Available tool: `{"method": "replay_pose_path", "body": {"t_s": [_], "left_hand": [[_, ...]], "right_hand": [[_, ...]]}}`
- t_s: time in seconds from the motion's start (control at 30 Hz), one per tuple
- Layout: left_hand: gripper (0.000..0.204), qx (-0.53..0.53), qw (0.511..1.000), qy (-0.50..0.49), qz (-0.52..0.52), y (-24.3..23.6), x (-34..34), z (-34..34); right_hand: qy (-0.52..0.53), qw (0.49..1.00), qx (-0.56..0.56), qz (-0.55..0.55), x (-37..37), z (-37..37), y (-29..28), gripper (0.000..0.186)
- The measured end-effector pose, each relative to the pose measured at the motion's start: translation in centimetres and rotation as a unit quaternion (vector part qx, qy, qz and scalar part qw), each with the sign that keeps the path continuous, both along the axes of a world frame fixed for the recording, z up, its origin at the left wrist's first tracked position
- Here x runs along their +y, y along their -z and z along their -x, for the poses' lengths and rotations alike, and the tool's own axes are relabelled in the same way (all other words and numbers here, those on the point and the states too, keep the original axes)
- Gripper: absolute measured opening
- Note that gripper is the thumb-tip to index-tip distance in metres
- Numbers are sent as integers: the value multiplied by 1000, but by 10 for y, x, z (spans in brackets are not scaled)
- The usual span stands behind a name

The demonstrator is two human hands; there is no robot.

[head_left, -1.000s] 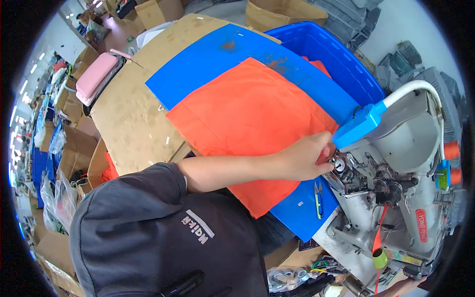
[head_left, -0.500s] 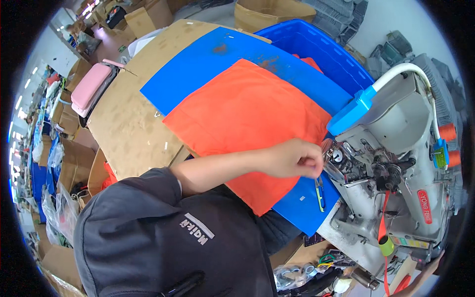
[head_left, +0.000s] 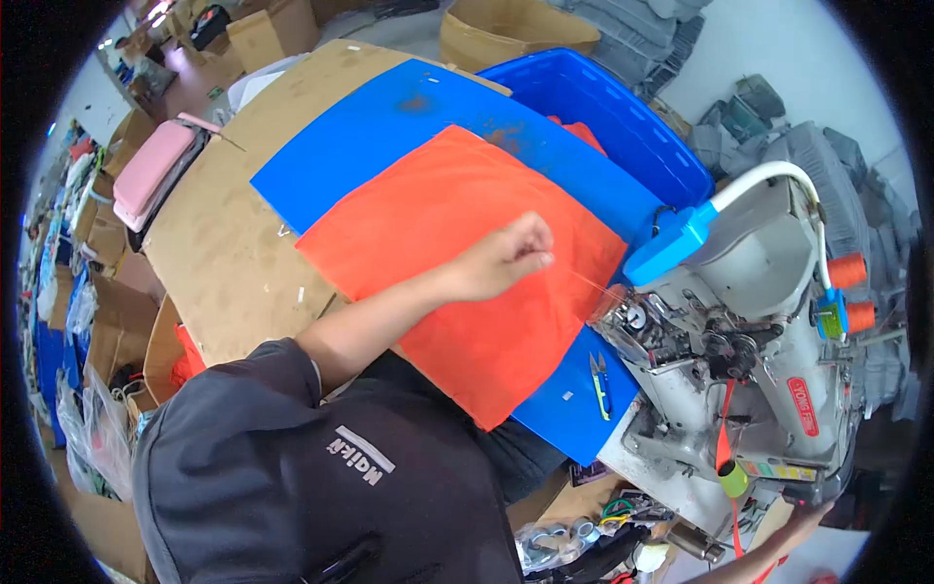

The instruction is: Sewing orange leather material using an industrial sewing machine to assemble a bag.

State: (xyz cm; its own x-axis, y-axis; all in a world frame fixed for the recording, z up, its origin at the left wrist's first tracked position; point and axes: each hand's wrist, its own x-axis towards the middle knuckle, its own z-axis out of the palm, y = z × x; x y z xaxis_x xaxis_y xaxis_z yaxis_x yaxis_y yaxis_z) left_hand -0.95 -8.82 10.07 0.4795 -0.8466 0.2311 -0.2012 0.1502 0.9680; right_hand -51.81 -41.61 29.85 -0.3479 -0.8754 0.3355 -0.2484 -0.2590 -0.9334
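Note:
An orange cloth [head_left: 428, 234] lies spread over a blue board [head_left: 341, 136]. Above its middle is my left hand [head_left: 508, 255], its fingers curled closed. Faint thin threads show between that hand and the sewing machine [head_left: 778, 370], but what the fingers hold cannot be made out. At the lower right my right hand [head_left: 822, 511] reaches the dark lower end of the machine; its fingers are hidden. Thread snips [head_left: 600, 384] with yellow-green handles lie on the blue board near the machine. An orange strip [head_left: 724, 438] hangs down the machine's front through a yellow-green roll [head_left: 732, 479].
A blue bin [head_left: 623, 117] with orange cloth inside stands behind the board. Brown cardboard [head_left: 224, 224] covers the table at left, with a pink case [head_left: 156, 165] by its edge. Orange thread spools [head_left: 846, 271] sit beyond the machine's blue lamp [head_left: 671, 243]. Scissors and tape lie below.
My left hand has moved left and away from the machine's needle area, over the cloth. The whole view has shifted slightly. The cloth and snips stay put on the board.

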Motion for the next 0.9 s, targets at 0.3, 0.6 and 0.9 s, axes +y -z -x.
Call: {"method": "replay_pose_path", "body": {"t_s": [0.3,0.6,0.9], "left_hand": [[58,-270,915,-275,-116,9,-2,3],[81,-249,944,-209,-61,4,-3,47],[102,-150,984,-61,80,-9,-73,82]], "right_hand": [[-287,955,-68,27,155,-210,96,44],[-291,932,-212,-44,135,-206,119,40],[-263,962,-62,-29,134,-201,119,26]]}}
